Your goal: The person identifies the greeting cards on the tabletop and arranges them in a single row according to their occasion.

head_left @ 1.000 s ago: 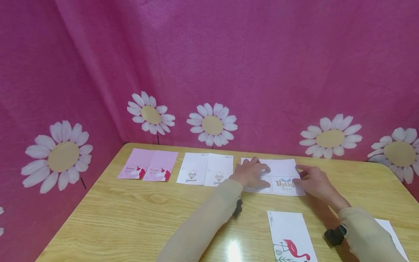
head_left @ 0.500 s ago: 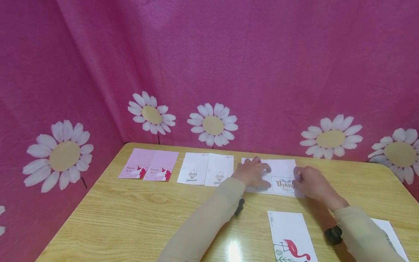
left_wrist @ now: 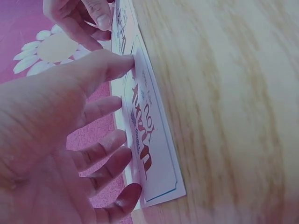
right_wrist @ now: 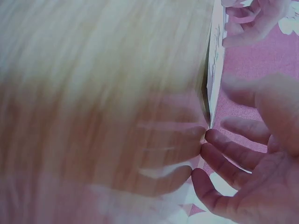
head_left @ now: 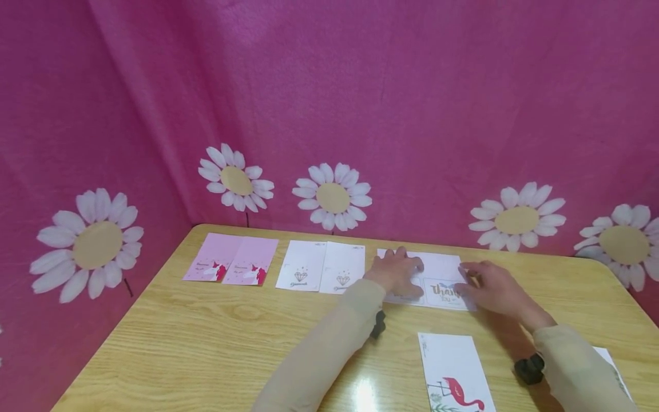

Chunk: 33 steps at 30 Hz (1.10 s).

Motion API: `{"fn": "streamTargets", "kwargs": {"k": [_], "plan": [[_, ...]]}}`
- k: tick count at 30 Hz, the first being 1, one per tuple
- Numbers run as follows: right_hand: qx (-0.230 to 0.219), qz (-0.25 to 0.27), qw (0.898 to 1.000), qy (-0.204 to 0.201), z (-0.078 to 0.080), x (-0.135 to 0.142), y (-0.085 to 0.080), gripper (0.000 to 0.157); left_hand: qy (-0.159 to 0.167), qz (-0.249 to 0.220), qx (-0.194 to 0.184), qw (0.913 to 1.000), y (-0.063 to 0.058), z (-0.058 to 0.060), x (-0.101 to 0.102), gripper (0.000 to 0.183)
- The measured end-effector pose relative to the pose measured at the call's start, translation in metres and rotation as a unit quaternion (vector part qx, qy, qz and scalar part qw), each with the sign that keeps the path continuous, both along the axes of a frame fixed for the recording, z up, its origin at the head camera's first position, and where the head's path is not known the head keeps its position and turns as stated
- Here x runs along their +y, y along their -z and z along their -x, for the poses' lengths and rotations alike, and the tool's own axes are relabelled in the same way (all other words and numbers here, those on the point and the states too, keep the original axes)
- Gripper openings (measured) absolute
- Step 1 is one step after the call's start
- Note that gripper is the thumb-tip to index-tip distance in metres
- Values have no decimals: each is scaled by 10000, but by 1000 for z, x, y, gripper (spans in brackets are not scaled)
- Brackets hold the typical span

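Observation:
Two white "Thank you" cards lie side by side near the table's back edge, right of the middle. My left hand point(head_left: 396, 272) rests with spread fingers on the left card point(left_wrist: 161, 163), fingertips and thumb on its face in the left wrist view. At the outer edge of the right card point(head_left: 445, 266) is my right hand point(head_left: 496, 289), its thumb by the lettering and its fingers loosely bent. In the right wrist view, fingertips point(right_wrist: 212, 135) of that hand touch the tabletop by the card's corner, and the card's near edge appears slightly raised.
Left of the hands lie two white diamond cards point(head_left: 302, 257) and two pink unicorn cards point(head_left: 257, 254) in the same row. A flamingo card point(head_left: 453, 355) lies nearer me. Another white card point(head_left: 610, 360) shows partly behind my right sleeve. A pink curtain point(head_left: 412, 114) borders the table.
My right hand shifts slightly at the right card's edge, its fingers drawing in and then spreading a little again. The left hand stays on the left card.

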State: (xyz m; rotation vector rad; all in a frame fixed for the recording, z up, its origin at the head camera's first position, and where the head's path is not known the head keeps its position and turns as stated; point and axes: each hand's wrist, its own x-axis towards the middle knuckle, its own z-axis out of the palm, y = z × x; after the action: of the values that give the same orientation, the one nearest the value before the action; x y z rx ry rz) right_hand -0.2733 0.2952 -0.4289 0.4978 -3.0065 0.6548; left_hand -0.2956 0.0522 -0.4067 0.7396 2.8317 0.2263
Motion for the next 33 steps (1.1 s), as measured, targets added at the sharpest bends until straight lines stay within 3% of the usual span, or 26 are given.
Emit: {"fn": "streamTargets", "kwargs": {"k": [10,21,29,33], "plan": [[-150,35,9998,150,-2,-2,-1,64,97,-4,-42,9999,-1,1,-1,54],[-237,-86,9994,246,-6,-4,-1,65,152,-141,-96,9997,2,3,-4,53],[-173,-65,9998,110,-6,0,-2,67,155,-668,-145,9975,-2,1,-7,45],[114,6,9999,-88,-13,3,-4,60,462,-1031,-213,9934,-6,-5,-14,42]]}}
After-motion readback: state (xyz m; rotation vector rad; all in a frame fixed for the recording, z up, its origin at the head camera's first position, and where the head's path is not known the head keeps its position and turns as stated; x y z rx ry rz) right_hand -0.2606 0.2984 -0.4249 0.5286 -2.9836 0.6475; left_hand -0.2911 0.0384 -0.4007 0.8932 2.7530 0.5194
